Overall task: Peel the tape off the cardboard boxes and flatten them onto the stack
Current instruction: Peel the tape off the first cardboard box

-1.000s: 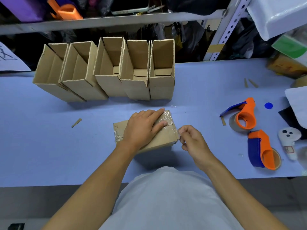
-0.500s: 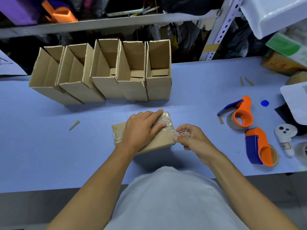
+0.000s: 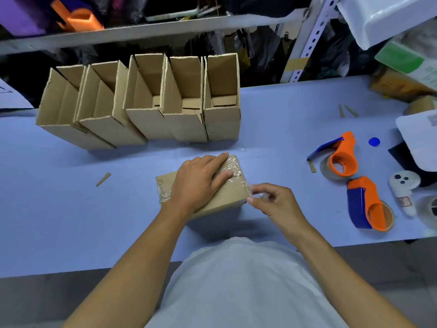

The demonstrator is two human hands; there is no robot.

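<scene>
Table (image 3: 59,204), blue and wide, carries everything, and the sealed cardboard box (image 3: 227,197) lies on it directly under the left hand (image 3: 197,183) and just to the left of the right hand (image 3: 275,203). Beyond the left fingers, well apart from them toward the shelf, stands the row of open boxes (image 3: 142,107), their mouths turned up. Off to the right of the right fingers, well apart, lie two orange tape dispensers (image 3: 340,159).

Sealed box: its long axis runs from lower left to upper right, so the right-hand corner points straight at the right hand. Left hand lies flat on the top face, fingers straight and spread a little, pressing the box down; the fingertips reach the taped far end. Right hand is the nearer one to the loose tape: its thumb and forefinger are closed together on a crumpled bit of clear tape (image 3: 259,194) at that near-right corner, the other fingers curled loosely behind.

Judging from this, the peel has only begun. Glossy film runs from the pinched corner up and away across the right end of the box, toward the left fingertips, so a pull would likely need to follow that line, up and back over the top, while the left hand holds the box from sliding
</scene>
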